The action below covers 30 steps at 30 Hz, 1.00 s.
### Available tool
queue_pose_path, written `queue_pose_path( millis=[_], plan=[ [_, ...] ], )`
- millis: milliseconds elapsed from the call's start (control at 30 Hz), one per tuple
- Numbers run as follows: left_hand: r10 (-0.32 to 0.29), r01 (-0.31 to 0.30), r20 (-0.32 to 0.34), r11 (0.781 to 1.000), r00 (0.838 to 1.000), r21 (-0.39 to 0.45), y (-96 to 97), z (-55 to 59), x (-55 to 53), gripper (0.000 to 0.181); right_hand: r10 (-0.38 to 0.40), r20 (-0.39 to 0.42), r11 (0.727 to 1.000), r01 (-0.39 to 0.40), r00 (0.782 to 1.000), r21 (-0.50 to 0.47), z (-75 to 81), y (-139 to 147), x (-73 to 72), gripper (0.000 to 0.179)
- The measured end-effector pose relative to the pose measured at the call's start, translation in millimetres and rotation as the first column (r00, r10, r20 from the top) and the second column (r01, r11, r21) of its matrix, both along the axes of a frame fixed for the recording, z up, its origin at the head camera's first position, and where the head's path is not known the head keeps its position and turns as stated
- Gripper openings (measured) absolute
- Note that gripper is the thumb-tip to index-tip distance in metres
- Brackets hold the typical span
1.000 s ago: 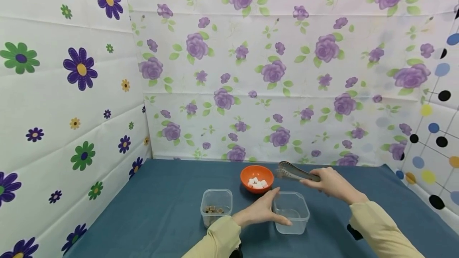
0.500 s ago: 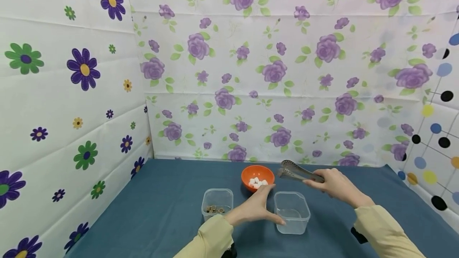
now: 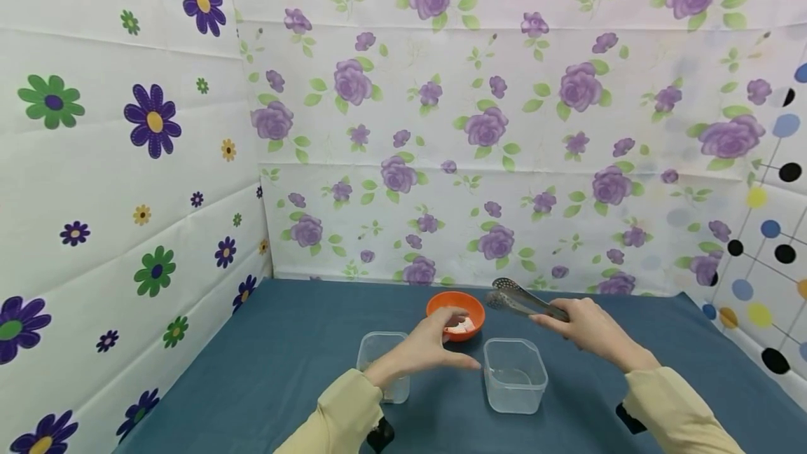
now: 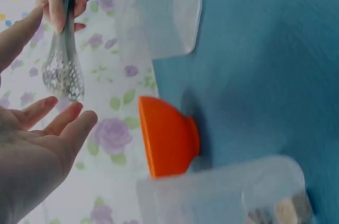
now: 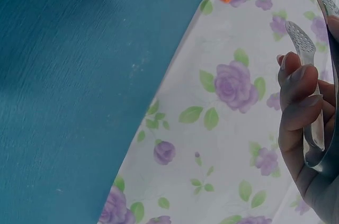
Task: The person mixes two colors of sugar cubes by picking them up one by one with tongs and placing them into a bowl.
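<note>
Left hand (image 3: 424, 347) has shifted left, away from the square clear-plastic box (image 3: 515, 385); its grip is spread, empty. Box likely more accessible now. Right hand (image 3: 591, 326): grip curled round silver perforated metal tongs (image 3: 531, 298), tips parted, empty, near round orange bowl (image 3: 451, 298).

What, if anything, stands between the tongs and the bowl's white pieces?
In the head view, only the bowl, at its right rim, lies between the tongs and white pieces. The left hand hides some of the bowl; whether it hangs above is unclear.
</note>
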<state>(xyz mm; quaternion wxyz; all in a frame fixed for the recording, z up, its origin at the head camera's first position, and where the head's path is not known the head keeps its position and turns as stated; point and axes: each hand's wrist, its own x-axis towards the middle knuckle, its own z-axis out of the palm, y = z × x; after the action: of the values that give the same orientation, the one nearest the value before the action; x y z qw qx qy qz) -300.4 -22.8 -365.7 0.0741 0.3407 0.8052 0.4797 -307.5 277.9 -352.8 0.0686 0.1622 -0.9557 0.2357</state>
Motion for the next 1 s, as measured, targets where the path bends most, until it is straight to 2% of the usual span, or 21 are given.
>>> queue_pose_path(
  millis=[167, 367, 600, 700, 833, 1000],
  plan=[
    [0.052, -0.052, 0.003, 0.997, 0.999, 0.060, -17.9, 6.0, -0.8, 0.068, 0.035, -0.017, 0.999, -0.035, 0.999, -0.007, 2.5, -8, 3.2, 0.039],
    [0.106, -0.100, -0.061, 0.991, 0.993, 0.088, -45.2, 6.7, -5.6, 0.064, 0.080, -0.042, 0.997, -0.080, 0.996, -0.001, 7.9, -19, 8.7, 0.041],
    [0.080, -0.069, -0.083, 0.989, 0.993, 0.133, -76.9, 2.7, -11.5, 0.063, 0.122, -0.075, 0.992, -0.121, 0.990, 0.025, 10.7, -31, 11.9, 0.051],
    [0.075, -0.064, -0.080, 0.989, 0.994, 0.134, -89.7, -1.4, -14.1, 0.062, 0.150, -0.082, 0.988, -0.147, 0.985, 0.042, 10.7, -37, 12.2, 0.050],
    [0.101, -0.092, -0.067, 0.987, 0.993, 0.132, -106.5, -7.9, -16.2, 0.061, 0.174, -0.087, 0.983, -0.169, 0.981, 0.066, 10.8, -46, 12.0, 0.046],
    [0.108, -0.106, -0.001, 0.981, 0.994, 0.165, -123.7, -7.9, -8.6, 0.063, 0.203, -0.092, 0.975, -0.194, 0.975, 0.106, 10.0, -57, 11.3, 0.048]
  ],
)
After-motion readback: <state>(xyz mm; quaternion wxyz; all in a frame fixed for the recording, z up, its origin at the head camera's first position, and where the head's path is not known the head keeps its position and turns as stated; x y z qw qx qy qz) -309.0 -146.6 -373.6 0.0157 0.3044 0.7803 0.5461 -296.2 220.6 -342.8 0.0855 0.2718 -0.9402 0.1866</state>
